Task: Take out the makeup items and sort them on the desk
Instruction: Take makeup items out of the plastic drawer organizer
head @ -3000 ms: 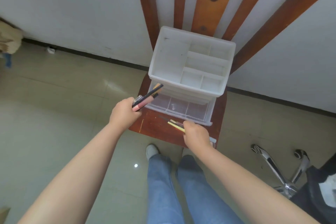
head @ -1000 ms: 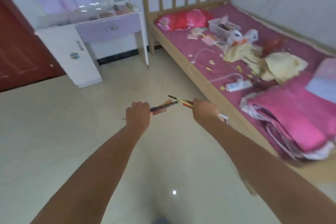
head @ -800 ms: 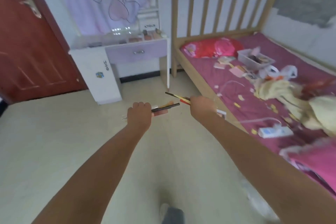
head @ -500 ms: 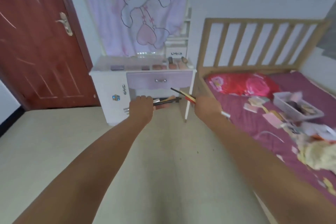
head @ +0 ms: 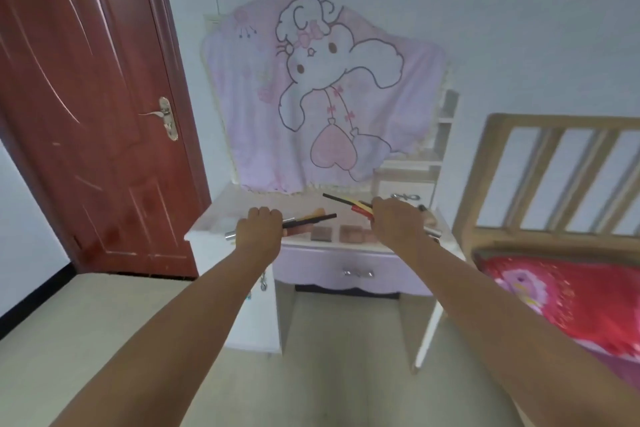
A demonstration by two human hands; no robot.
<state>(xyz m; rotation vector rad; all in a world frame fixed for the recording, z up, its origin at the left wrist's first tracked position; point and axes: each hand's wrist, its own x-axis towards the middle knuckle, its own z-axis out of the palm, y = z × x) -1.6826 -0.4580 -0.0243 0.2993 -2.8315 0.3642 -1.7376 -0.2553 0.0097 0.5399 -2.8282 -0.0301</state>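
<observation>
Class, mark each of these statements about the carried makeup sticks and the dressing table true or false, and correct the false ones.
1. Both hands grip bundles of thin makeup sticks. True: the left hand holds dark sticks, the right hand holds yellow, red and black sticks.
2. The white desk with a lilac drawer has its drawer pulled open. False: it is shut.
3. Brown makeup palettes lie on the desk. True.
4. The red wooden door is right of the desk. False: it is left.
</observation>
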